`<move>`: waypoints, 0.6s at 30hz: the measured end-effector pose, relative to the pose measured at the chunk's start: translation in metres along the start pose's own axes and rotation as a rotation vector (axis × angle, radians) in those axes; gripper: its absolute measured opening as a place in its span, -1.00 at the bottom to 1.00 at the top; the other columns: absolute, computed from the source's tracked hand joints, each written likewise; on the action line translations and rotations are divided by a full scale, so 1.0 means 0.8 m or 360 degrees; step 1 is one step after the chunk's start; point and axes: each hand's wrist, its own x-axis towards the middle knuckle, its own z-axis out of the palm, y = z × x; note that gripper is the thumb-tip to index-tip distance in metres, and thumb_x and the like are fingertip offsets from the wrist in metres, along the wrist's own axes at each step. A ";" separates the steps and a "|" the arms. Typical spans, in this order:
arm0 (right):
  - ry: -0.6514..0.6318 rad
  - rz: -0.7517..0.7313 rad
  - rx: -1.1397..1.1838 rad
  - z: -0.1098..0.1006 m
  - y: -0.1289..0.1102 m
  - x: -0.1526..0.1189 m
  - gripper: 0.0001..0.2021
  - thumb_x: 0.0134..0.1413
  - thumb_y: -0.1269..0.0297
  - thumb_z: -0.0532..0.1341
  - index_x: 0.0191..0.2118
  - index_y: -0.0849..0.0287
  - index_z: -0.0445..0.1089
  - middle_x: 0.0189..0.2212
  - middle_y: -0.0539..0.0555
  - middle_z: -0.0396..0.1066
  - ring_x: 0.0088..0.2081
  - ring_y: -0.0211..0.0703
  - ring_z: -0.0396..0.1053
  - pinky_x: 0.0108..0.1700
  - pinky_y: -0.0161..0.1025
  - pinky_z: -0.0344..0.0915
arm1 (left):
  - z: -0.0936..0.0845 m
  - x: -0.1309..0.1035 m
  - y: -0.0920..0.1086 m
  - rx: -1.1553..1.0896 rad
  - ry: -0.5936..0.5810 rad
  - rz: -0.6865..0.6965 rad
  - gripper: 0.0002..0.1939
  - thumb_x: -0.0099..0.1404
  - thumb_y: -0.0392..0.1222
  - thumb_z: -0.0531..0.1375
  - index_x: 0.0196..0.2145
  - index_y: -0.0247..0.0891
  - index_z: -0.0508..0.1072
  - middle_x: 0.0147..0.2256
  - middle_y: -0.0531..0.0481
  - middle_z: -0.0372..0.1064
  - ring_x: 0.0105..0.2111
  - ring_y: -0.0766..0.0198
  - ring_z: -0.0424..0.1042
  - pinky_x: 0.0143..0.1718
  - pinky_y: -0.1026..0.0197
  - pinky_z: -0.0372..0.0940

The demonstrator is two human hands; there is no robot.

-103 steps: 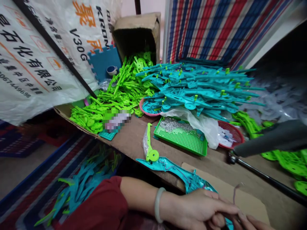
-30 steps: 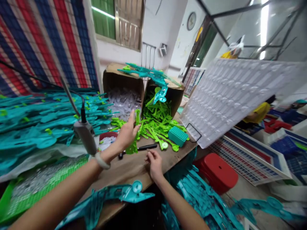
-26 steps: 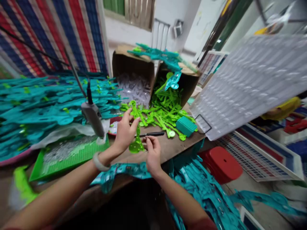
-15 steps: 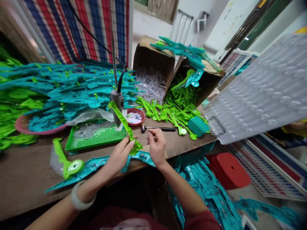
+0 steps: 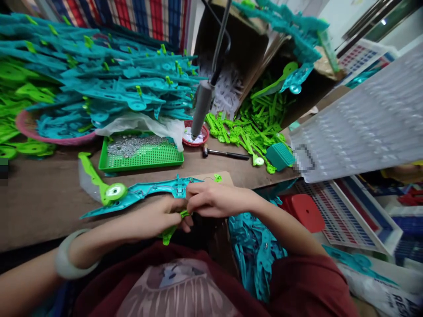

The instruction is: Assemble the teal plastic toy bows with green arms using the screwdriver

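Note:
My left hand (image 5: 167,215) is closed around a bright green plastic part (image 5: 168,234), close to my body below the table edge. Most of that part is hidden by the fingers. My right hand (image 5: 211,199) meets it from the right, its fingers pinched together at the left fingertips; what they grip is hidden. Just beyond both hands lies a long teal plastic shell (image 5: 148,190) with a thin wire along it. A small green piece (image 5: 217,178) rests to its right, and a green arm with a white disc (image 5: 114,192) touches its left part.
Behind are a green tray (image 5: 142,164) of small metal pieces, a hanging electric screwdriver (image 5: 202,108), a red basket (image 5: 205,137) and a hammer (image 5: 226,154). Teal parts (image 5: 125,83) are heaped at left, green parts (image 5: 241,138) at right. A red stool (image 5: 307,213) stands lower right.
Both hands have come closer to my body and together, bringing the green part down from above the table. The screwdriver hangs freely, tilted. My view has tipped downward.

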 end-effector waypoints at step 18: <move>-0.0078 0.0206 0.0469 0.011 0.017 0.013 -0.82 0.05 0.51 0.21 -0.36 0.14 0.18 -0.45 -0.11 0.17 -0.40 -0.30 0.14 -0.35 -0.34 0.05 | 0.012 0.012 -0.004 -0.0204 -0.0117 -0.0250 -0.71 0.21 0.07 0.26 -0.37 -0.21 0.39 -0.50 0.06 0.44 -0.57 0.25 0.44 -0.57 0.28 0.27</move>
